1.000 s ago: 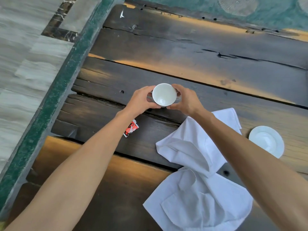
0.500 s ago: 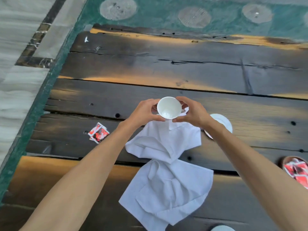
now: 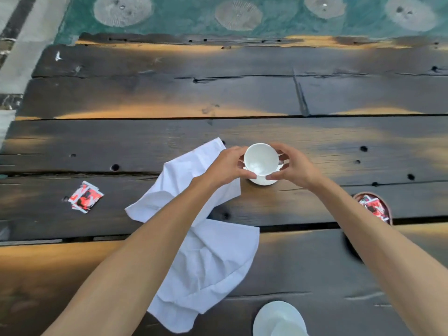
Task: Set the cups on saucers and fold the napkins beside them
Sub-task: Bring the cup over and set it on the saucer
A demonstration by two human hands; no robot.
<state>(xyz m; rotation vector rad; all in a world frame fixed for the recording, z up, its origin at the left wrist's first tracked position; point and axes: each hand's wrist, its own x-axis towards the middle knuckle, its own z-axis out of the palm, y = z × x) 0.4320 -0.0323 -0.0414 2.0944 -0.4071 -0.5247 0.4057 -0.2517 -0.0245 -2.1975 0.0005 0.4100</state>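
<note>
A small white cup [image 3: 260, 158] is held from both sides, my left hand [image 3: 225, 167] on its left and my right hand [image 3: 294, 166] on its right. The cup is directly over a white saucer [image 3: 263, 181], of which only the near rim shows; I cannot tell whether they touch. Two crumpled white napkins lie unfolded on the dark wooden table [image 3: 315, 146]: one [image 3: 179, 187] just left of the saucer under my left forearm, the other [image 3: 211, 270] nearer me. A second white saucer [image 3: 278, 318] sits at the bottom edge.
A red and white sachet pile [image 3: 84, 197] lies at the left. A small brown bowl [image 3: 374, 207] holding similar sachets stands at the right, partly behind my right forearm. Beyond the table's far edge is green patterned floor [image 3: 194, 18].
Both hands carried the cup to the right, from above the napkin to directly over the saucer. The view has shifted, bringing the second saucer into sight at the bottom.
</note>
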